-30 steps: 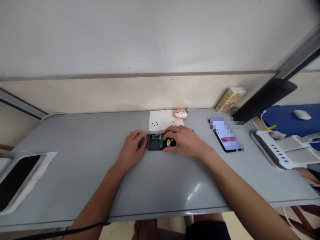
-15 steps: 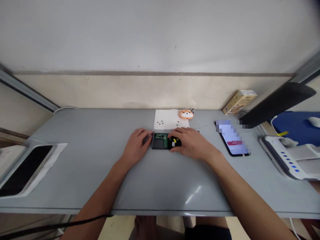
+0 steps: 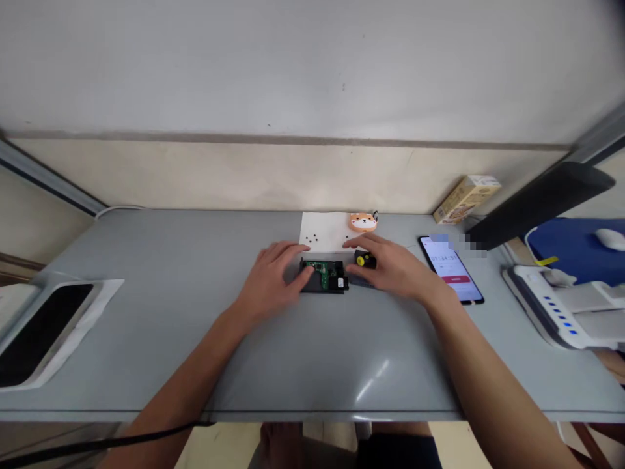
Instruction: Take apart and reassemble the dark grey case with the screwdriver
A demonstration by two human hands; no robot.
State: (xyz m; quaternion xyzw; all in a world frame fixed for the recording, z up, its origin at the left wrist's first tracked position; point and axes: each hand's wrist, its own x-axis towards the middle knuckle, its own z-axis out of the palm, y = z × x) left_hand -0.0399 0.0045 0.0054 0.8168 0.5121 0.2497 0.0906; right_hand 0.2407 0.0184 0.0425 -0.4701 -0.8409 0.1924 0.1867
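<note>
A small black device with an exposed green circuit board [image 3: 324,276] lies on the grey table [image 3: 312,345]. My left hand [image 3: 273,279] rests at the device's left end, fingers stretched out and thumb touching the board. Just right of the device, my right hand [image 3: 393,268] is closed on a small black part with a yellow dot [image 3: 364,260]. A flat grey piece shows under its thumb.
Behind the device lie white paper with small black screws [image 3: 319,233] and an orange animal-face item [image 3: 362,223]. To the right are a lit phone [image 3: 452,268], a yellow box [image 3: 466,195] and a white unit with blue lights [image 3: 547,303]. A dark screen in a white tray [image 3: 39,332] sits far left.
My right hand has pulled the black part with the yellow dot off the device and moved it right. My left hand's fingers have spread and its thumb now lies on the board.
</note>
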